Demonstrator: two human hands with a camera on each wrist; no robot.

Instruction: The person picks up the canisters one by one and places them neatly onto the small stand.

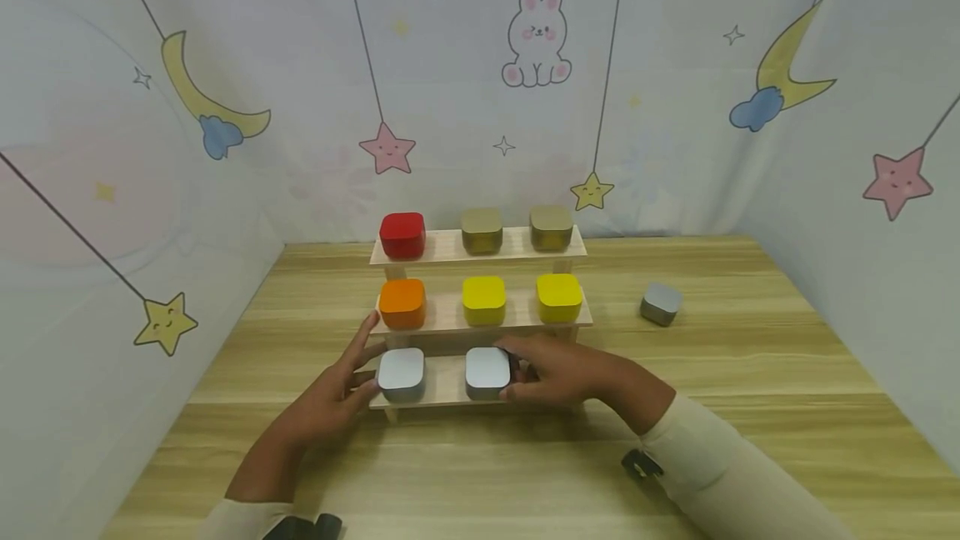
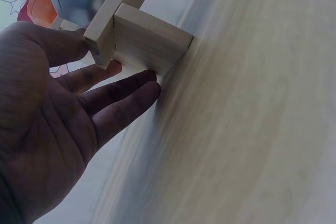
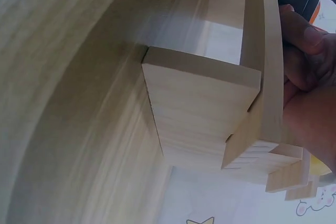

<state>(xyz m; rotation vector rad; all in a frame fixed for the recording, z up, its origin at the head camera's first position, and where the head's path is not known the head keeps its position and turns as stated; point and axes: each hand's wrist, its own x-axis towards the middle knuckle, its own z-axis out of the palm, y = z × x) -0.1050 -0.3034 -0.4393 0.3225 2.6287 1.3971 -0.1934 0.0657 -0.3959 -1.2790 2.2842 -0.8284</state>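
A three-tier wooden display stand point(image 1: 442, 390) holds several small square boxes with rounded corners. On its lowest shelf sit two silver-grey boxes, a left one point(image 1: 402, 372) and a middle one point(image 1: 487, 371). The right hand point(image 1: 558, 369) pinches the middle silver-grey box between thumb and fingers, its base at shelf level. At the stand's left end, the left hand point(image 1: 330, 397) is spread beside the left silver-grey box. In the left wrist view, its thumb touches the end of the shelf point(image 2: 102, 38) and its other fingers extend by the stand's leg, holding nothing.
The middle shelf carries an orange box point(image 1: 402, 303) and two yellow boxes point(image 1: 483, 301). On the top shelf stand a red box point(image 1: 402, 235) and two gold boxes point(image 1: 482, 230). Another grey box point(image 1: 661, 304) lies on the wooden table, right of the stand. Patterned cloth walls enclose the table.
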